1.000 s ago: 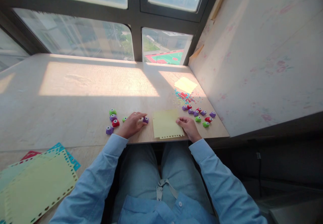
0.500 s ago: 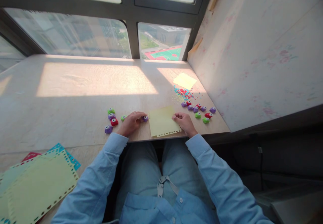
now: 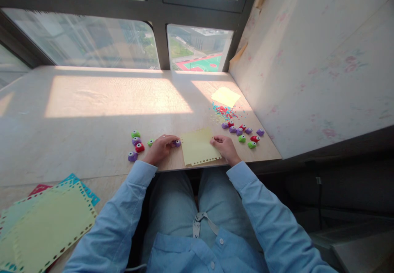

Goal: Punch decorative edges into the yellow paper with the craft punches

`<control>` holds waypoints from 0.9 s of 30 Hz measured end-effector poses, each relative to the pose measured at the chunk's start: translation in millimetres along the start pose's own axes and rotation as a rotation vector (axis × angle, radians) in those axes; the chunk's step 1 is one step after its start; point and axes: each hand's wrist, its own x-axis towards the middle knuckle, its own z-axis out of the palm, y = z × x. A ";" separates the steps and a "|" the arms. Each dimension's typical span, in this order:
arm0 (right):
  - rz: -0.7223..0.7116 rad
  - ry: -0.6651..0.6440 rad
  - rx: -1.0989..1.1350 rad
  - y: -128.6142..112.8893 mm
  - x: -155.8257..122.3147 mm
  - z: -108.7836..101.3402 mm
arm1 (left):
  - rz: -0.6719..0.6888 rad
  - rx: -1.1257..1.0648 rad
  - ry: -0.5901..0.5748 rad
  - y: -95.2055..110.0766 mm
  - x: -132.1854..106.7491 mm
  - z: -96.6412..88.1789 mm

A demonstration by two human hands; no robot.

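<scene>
A pale yellow paper sheet [image 3: 198, 146] with a punched lower edge lies at the near edge of the wooden sill [image 3: 92, 100]. My right hand [image 3: 225, 147] is curled and pinches the sheet's right edge. My left hand [image 3: 160, 148] rests on the sill with its fingers closed on a small purple punch [image 3: 177, 143], which touches the sheet's left edge.
A few small punches [image 3: 135, 145] in green, purple and red sit left of my left hand; several more punches [image 3: 243, 133] lie right of the sheet. Beyond them are coloured paper bits [image 3: 224, 111] and a yellow sheet [image 3: 225, 97]. Punched sheets [image 3: 46, 223] are stacked lower left. A wall [image 3: 308, 59] rises on the right.
The yellow sheet and my right hand have slid a little to the left, so the sheet's left edge now meets the purple punch in my left hand.
</scene>
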 end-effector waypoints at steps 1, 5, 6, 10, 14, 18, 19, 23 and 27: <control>-0.003 0.002 -0.007 -0.2 0.0 0.1 | -0.001 -0.001 -0.001 0.0 0.1 0.1; -0.010 0.010 -0.027 0.2 0.2 0.4 | 0.000 0.001 -0.003 -0.5 0.4 0.6; -0.010 0.011 -0.027 0.5 0.3 0.4 | 0.001 0.001 -0.003 -0.7 0.5 0.6; -0.004 0.013 -0.018 1.3 0.2 -0.2 | 0.005 -0.004 -0.002 -1.3 0.7 0.4; -0.005 0.011 -0.011 1.2 0.0 -0.2 | 0.004 -0.013 0.001 -1.5 0.6 0.6; -0.005 0.016 -0.004 2.0 0.4 0.2 | -0.008 -0.013 0.000 -1.3 0.4 1.1; -0.004 0.017 -0.005 2.3 0.6 0.2 | -0.010 -0.013 -0.001 -1.2 0.3 1.2; 0.002 0.017 -0.010 2.6 0.7 0.1 | -0.013 -0.016 0.003 -0.7 0.3 1.2; 0.013 0.018 0.012 1.5 -0.1 0.0 | 0.000 -0.019 -0.003 -0.7 0.0 0.8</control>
